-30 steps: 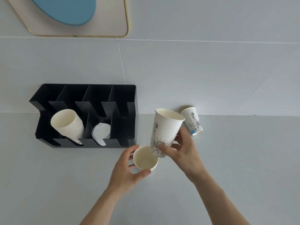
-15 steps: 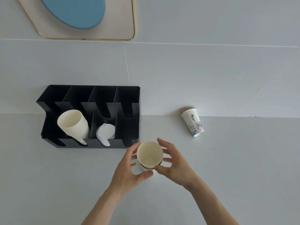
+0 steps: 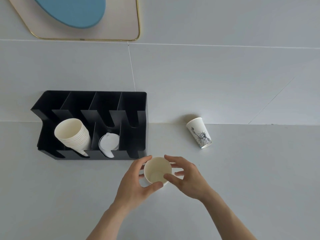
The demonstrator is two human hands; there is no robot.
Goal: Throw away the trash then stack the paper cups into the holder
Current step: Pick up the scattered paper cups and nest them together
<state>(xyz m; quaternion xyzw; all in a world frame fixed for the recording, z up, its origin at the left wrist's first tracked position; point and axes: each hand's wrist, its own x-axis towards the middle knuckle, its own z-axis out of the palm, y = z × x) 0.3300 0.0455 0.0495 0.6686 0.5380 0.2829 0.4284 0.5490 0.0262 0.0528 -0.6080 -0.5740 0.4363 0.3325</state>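
Both hands, left hand [image 3: 136, 184] and right hand [image 3: 186, 177], close their fingers [image 3: 154, 185] around the cup [image 3: 157, 171]; squeezing harder could crush its rim, or it slips onto the table [image 3: 242, 179].

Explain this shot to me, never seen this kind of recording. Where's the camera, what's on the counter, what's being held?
There is no machine here: a person works with two bare hands. The single picture comes from a wide-angle camera worn on the person's head, looking forward and down, so the arms enter from the bottom edge.

The left hand and right hand both hold an upright paper cup, seen from above into its opening, fingers curled around its rim.

On the pale counter sits a black holder with dividers, against the wall. One slot holds a stack of paper cups lying on its side; the next slot holds white lids. Further right, apart from everything, a printed cup stands upside down.
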